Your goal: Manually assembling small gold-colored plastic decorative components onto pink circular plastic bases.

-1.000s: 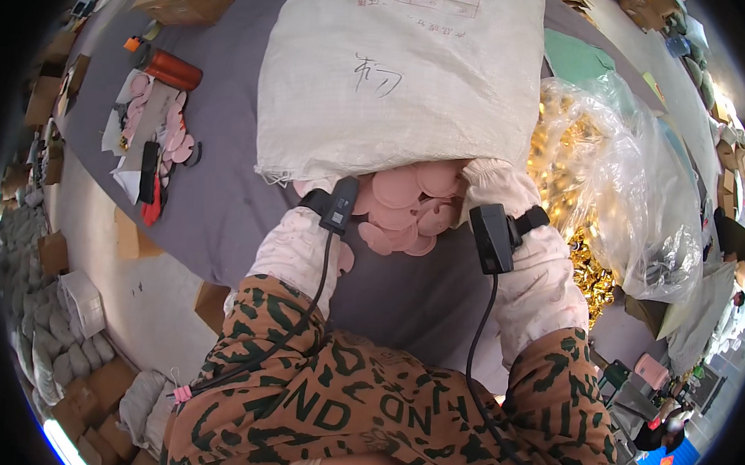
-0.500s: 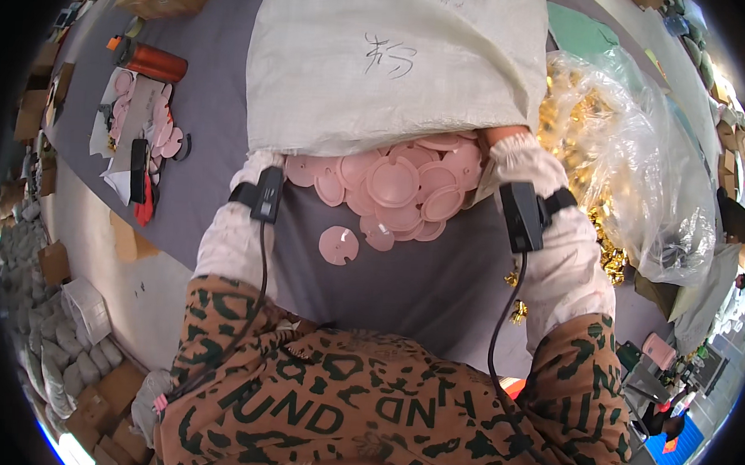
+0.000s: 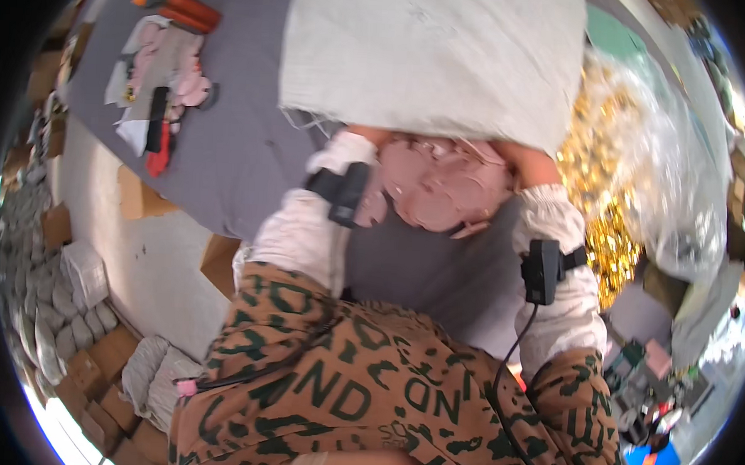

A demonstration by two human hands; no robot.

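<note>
A: While both gloved hands, left hand [image 3: 342, 158] and right hand [image 3: 531, 175], grip the white sack [image 3: 434, 56] mouth, pink discs [image 3: 441, 181] pile on the desk [image 3: 251, 156] beneath.

B: Emptying step, apparently; next calls for lifting the sack clear.

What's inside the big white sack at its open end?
Pink round discs spill from the mouth of the white sack onto the grey table. The left hand and right hand reach into the opening; their fingers and whatever lies deeper are covered by the cloth.
</note>
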